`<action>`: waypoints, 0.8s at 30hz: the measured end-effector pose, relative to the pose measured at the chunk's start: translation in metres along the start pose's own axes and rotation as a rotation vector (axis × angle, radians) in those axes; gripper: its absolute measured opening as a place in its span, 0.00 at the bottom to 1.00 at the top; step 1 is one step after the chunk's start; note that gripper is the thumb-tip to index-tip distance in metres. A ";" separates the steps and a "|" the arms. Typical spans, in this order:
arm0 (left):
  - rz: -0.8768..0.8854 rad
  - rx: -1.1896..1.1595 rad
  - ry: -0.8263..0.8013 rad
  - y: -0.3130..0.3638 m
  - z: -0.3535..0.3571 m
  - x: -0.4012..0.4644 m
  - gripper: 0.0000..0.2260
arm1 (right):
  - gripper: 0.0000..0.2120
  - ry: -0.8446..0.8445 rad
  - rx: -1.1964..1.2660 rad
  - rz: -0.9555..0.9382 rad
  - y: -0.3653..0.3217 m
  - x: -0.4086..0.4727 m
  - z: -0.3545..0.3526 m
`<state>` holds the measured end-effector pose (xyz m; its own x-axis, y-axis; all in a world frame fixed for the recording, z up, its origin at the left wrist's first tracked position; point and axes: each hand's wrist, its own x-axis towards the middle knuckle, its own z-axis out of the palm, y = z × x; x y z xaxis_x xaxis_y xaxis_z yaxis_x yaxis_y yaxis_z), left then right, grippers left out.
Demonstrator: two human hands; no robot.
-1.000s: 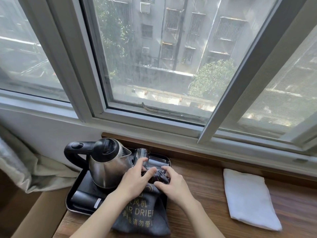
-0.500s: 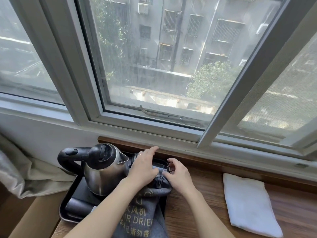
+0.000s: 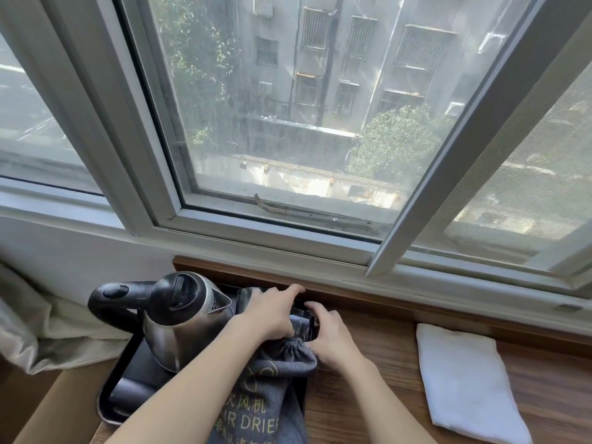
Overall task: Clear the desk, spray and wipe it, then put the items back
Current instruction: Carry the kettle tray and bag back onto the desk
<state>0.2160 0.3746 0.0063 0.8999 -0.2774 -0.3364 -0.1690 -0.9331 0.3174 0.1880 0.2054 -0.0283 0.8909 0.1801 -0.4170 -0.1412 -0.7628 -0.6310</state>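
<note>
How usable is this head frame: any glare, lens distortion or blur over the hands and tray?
Head view: daylight through the hazy window with pale streaks on the glass; wide-angle lens bows the window frame; bright highlights on the steel kettle; left hand and right hand sharp at the black tray; white cloth evenly lit.

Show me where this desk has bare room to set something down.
Bare wood lies between the tray and the towel, and along the back edge behind the towel under the window sill. The tray is crowded: kettle, glasses, the dryer bag, and both hands, left hand and right hand, working at its far corner.
</note>
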 end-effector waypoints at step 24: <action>0.049 -0.591 0.189 -0.011 0.004 -0.026 0.43 | 0.43 0.071 -0.166 -0.217 -0.036 0.002 -0.024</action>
<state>0.1923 0.3908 0.0081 0.9615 -0.2212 -0.1633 -0.0096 -0.6207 0.7840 0.2052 0.2181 0.0091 0.9216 0.3106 -0.2328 0.1236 -0.8033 -0.5826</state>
